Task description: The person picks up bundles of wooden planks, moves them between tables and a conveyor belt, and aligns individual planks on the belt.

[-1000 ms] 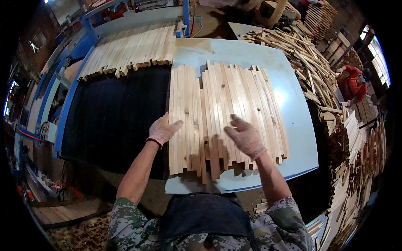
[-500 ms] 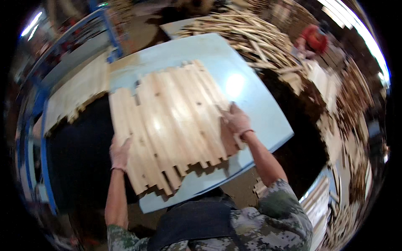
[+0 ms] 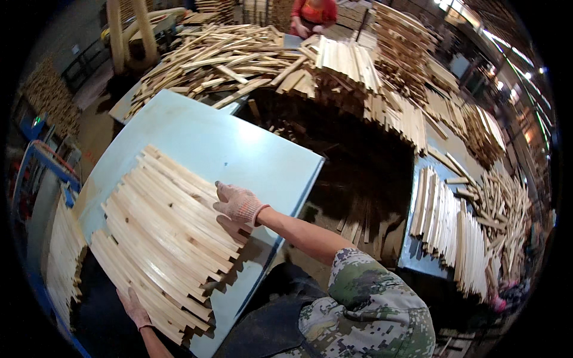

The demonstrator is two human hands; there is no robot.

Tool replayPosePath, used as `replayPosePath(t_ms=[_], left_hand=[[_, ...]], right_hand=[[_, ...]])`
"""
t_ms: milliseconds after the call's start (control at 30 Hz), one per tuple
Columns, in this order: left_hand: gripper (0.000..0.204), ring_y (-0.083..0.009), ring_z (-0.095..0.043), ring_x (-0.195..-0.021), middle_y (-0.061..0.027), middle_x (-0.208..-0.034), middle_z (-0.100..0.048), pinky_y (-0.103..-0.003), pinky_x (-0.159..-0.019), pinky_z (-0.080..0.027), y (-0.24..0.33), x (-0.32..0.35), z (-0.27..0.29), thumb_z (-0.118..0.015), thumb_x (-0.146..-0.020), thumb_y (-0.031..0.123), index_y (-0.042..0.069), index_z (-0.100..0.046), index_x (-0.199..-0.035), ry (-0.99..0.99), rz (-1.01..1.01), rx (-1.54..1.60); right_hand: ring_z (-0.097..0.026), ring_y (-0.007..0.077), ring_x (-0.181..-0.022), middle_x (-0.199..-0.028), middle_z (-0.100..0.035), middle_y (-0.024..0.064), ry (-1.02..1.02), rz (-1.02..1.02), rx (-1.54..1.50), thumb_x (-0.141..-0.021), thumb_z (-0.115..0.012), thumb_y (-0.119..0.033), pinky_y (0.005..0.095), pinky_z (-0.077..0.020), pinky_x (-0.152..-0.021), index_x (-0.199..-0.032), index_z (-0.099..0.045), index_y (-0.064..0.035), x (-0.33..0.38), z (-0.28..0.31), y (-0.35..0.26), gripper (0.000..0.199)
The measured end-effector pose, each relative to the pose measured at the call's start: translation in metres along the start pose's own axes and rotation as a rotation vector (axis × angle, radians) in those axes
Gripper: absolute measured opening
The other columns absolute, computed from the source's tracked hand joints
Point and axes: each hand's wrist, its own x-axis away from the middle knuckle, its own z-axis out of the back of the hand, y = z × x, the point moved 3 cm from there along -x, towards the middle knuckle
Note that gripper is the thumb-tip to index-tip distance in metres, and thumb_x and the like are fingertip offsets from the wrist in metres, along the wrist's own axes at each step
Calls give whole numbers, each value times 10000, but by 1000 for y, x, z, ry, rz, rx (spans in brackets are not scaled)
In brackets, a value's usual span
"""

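Since half a second ago the view has swung to the right, so the batch of wooden slats [image 3: 164,238] now sits in the lower left and both hands have slid along its edges. The left hand [image 3: 134,307], gloved, lies flat with fingers spread at the near end of the slats, by the near edge of the counter [image 3: 239,143]. The right hand [image 3: 237,204], also gloved, rests open and flat on the right side of the batch, fingers laid on the outermost slat; neither hand grips anything. The slats lie side by side in one layer on the pale blue counter, their near ends ragged and stepped, covering its left half; the right corner of the counter is bare. A camouflage sleeve [image 3: 370,304] fills the lower middle. Left of the counter, a second row of slats [image 3: 62,250] lies lower down. To the right, another blue surface carries a neat row of slats [image 3: 447,227]. Beyond the counter's far edge rises a loose heap of sticks [image 3: 239,53], and behind it stands a person in a red top [image 3: 313,12].
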Motion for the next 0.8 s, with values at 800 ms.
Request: replayPosePath(t_ms=[800], left_hand=[[834, -362, -560, -1396, -245, -1677, -389, -465, -1168, -485, -25, -41, -14, -571, -1092, 468, 29, -215, -1705, -106, 30, -16]], right_hand=[[-706, 436, -1129, -1103, -749, 251, -214, -926, -166, -936, -605, -254, 493, -561, -907, -1079, -755, -17, 468, -404, 348, 315]])
